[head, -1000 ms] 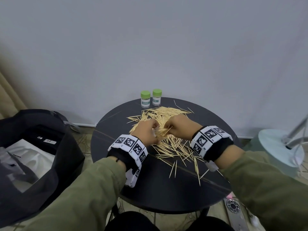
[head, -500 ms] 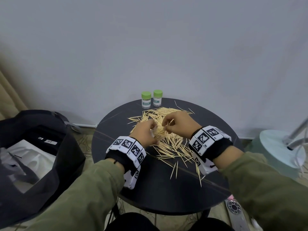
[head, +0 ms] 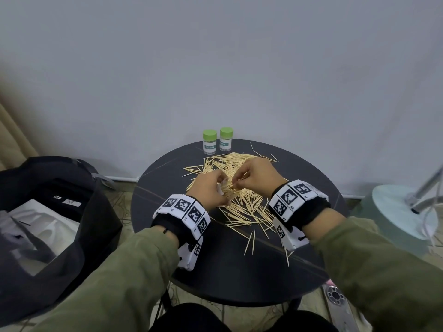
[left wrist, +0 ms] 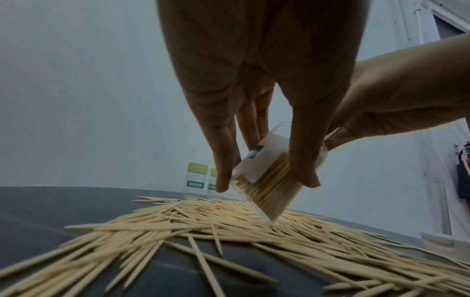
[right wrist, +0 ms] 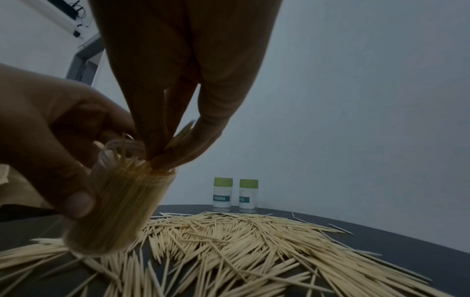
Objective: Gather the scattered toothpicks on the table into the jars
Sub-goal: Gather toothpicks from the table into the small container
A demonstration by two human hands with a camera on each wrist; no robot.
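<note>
A heap of pale wooden toothpicks (head: 242,202) (left wrist: 229,227) (right wrist: 241,237) is spread over the round black table (head: 227,271). My left hand (head: 209,188) (left wrist: 264,140) grips an open clear jar (left wrist: 269,186) (right wrist: 119,207), tilted and packed with toothpicks, its base on the heap. My right hand (head: 254,176) (right wrist: 167,152) pinches a few toothpicks at the jar's mouth. In the head view the jar (head: 221,189) is mostly hidden by my left hand.
Two closed jars with green lids (head: 209,141) (head: 226,138) (left wrist: 194,182) (right wrist: 223,194) stand side by side at the table's far edge. A black bag (head: 48,212) sits on the floor to the left, a lamp base (head: 402,212) to the right.
My right hand lifted from the heap with a pinch of toothpicks and came to the mouth of the jar in my left hand. The left hand kept its hold.
</note>
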